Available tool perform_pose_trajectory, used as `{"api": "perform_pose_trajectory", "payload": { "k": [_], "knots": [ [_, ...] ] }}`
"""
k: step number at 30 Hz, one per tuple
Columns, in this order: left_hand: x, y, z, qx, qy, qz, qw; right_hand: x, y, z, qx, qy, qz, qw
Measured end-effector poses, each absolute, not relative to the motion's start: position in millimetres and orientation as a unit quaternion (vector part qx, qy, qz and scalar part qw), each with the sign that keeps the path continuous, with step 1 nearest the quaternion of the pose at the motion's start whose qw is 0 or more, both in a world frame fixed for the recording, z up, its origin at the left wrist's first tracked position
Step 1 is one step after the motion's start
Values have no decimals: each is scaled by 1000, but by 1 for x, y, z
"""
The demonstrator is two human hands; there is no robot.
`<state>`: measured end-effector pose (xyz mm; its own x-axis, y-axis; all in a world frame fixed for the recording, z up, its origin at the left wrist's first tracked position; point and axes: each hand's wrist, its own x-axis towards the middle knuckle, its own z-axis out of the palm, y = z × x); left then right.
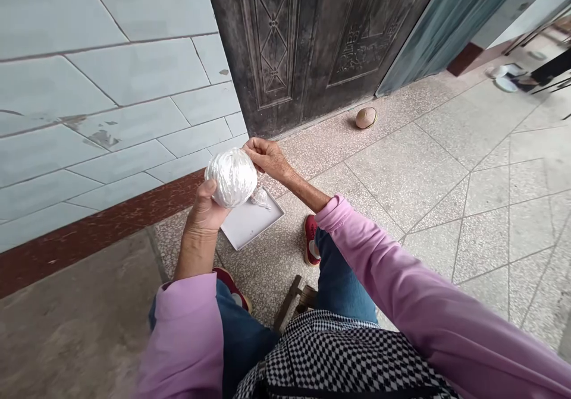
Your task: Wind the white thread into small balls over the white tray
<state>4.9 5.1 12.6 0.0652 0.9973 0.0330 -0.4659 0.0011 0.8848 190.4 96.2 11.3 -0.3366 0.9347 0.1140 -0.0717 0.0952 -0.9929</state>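
A shiny white ball of yarn (232, 178) is held up in front of me. My left hand (206, 207) is closed round its lower left side, the thumb resting on the front. My right hand (266, 157) is at the ball's upper right edge, fingers pinched together; whatever is between the fingertips is too small to make out. Below the ball, a shallow white tray (250, 225) lies on the floor, partly hidden by the ball and my left hand. A small tangled white bundle (261, 198) shows at the tray's far right side.
A dark carved door (307, 42) and a pale tiled wall (134, 90) stand ahead. A round pinkish-brown object (366, 118) lies on the speckled floor (375, 191) by the door. Part of a wooden stool (289, 301) shows between my legs. Blurred items lie at far right.
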Motion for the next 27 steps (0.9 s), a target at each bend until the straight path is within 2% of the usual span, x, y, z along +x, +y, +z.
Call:
{"api": "perform_pose_trajectory", "payload": {
  "k": [6, 11, 21, 27],
  "knots": [
    [4, 15, 9, 352, 353, 630, 595, 189, 80, 27, -425, -668, 443, 422],
    [6, 23, 2, 342, 336, 665, 573, 185, 67, 34, -455, -690, 393, 403],
    [9, 20, 12, 331, 360, 683, 543, 169, 54, 47, -472, -742, 350, 323],
    [1, 25, 13, 261, 385, 717, 520, 162, 34, 47, -419, -770, 386, 287]
  ]
}}
